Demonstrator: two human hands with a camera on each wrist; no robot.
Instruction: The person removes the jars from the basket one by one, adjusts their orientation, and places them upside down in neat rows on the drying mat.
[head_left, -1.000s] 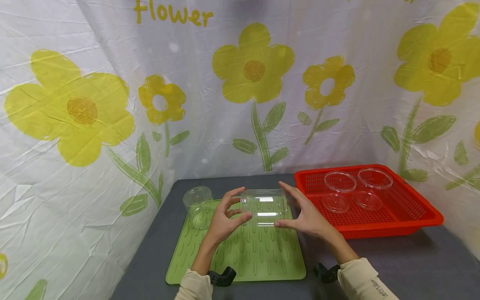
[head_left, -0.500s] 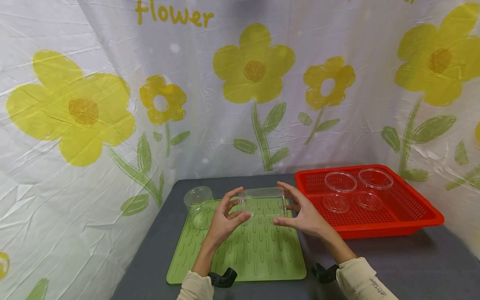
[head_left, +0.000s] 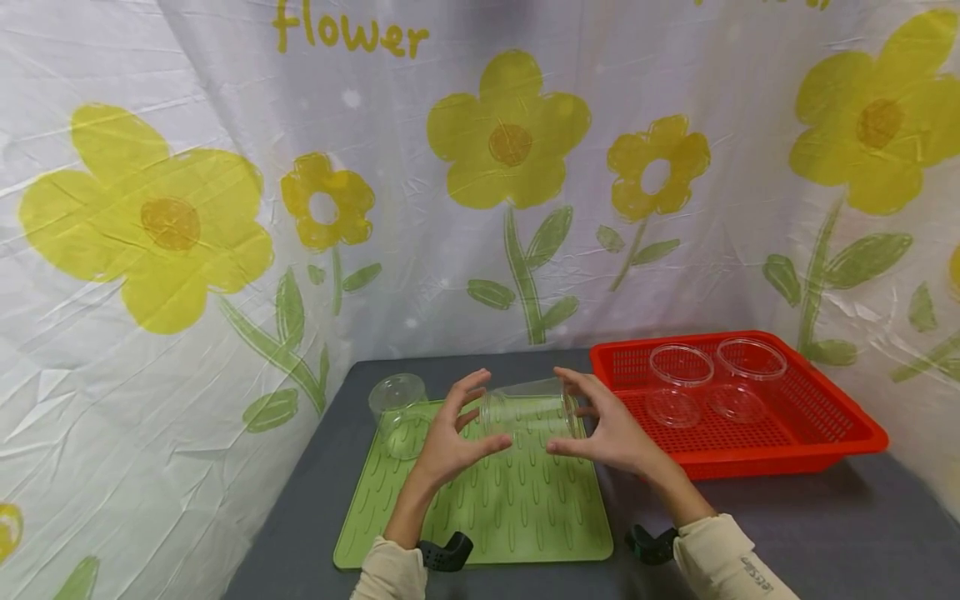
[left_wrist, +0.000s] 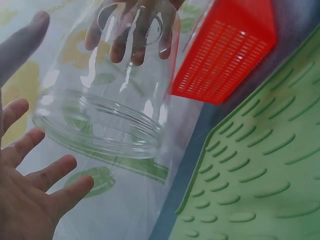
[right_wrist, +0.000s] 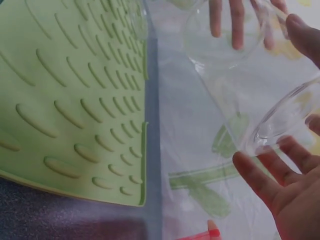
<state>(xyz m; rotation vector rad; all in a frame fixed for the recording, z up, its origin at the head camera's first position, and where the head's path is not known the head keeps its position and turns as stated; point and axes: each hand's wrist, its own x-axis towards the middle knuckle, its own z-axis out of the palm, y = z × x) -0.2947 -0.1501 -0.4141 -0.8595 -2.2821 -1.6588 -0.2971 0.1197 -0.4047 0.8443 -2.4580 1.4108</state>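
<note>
A clear jar (head_left: 528, 410) lies sideways in the air over the green mat (head_left: 517, 517). My right hand (head_left: 611, 425) grips the jar at its closed base, thumb below and fingers behind in the head view. Facing the other end is my left hand (head_left: 450, 437), its fingers spread around the mouth. In the left wrist view the jar's threaded rim (left_wrist: 100, 125) stands apart from the left fingertips (left_wrist: 75, 187). The right wrist view shows the base end (right_wrist: 280, 122) among the right fingers (right_wrist: 257, 172).
Another clear jar (head_left: 397, 396) stands upright at the mat's back left corner. To the right, a red plastic basket (head_left: 765, 458) holds two clear jars (head_left: 678, 367) upright. A flower-printed cloth (head_left: 405, 275) hangs behind the dark tabletop (head_left: 300, 517).
The jar has turned about its length and its mouth end now dips slightly toward the left. My left fingers have spread away from the rim; the right hand keeps its grip.
</note>
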